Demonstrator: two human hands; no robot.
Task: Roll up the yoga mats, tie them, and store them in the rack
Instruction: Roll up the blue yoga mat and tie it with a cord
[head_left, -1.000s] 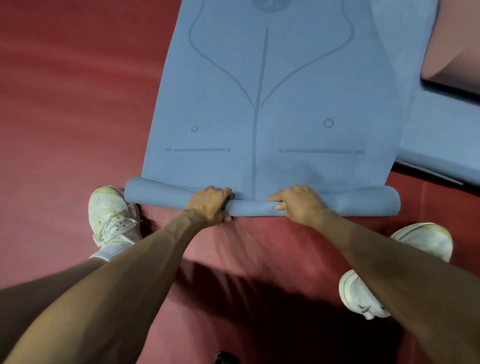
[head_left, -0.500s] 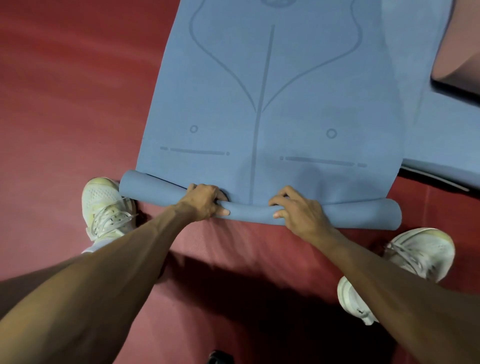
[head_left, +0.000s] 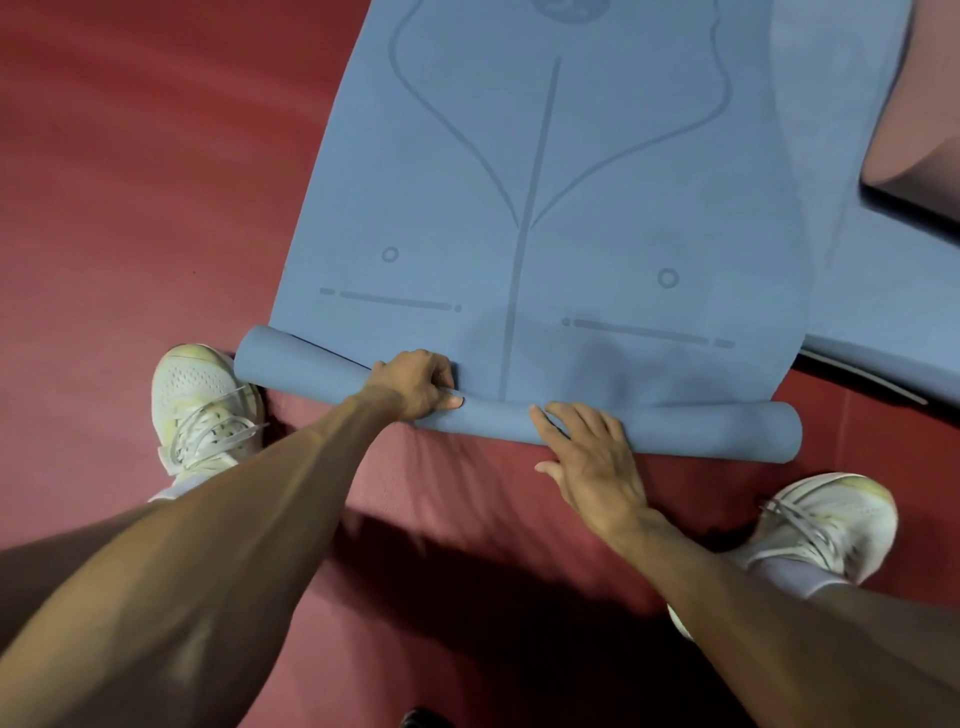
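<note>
A blue yoga mat (head_left: 561, 171) with printed alignment lines lies flat on the red floor, running away from me. Its near end is wound into a thin roll (head_left: 675, 431) that spans the mat's width. My left hand (head_left: 415, 382) grips the roll left of centre, fingers curled over the top and thumb along the front. My right hand (head_left: 587, 457) lies right of centre with straight, spread fingers, fingertips resting on the roll and palm over the floor behind it.
My two white sneakers stand on the red floor, one (head_left: 202, 405) at the roll's left end, the other (head_left: 826, 525) below its right end. A second blue mat (head_left: 893, 312) lies at the right, with a pinkish block (head_left: 924, 130) on it.
My right hand has let go of the roll and opened, sliding back so only its fingertips rest on it. The left hand keeps its grip. The roll has crept slightly forward.
</note>
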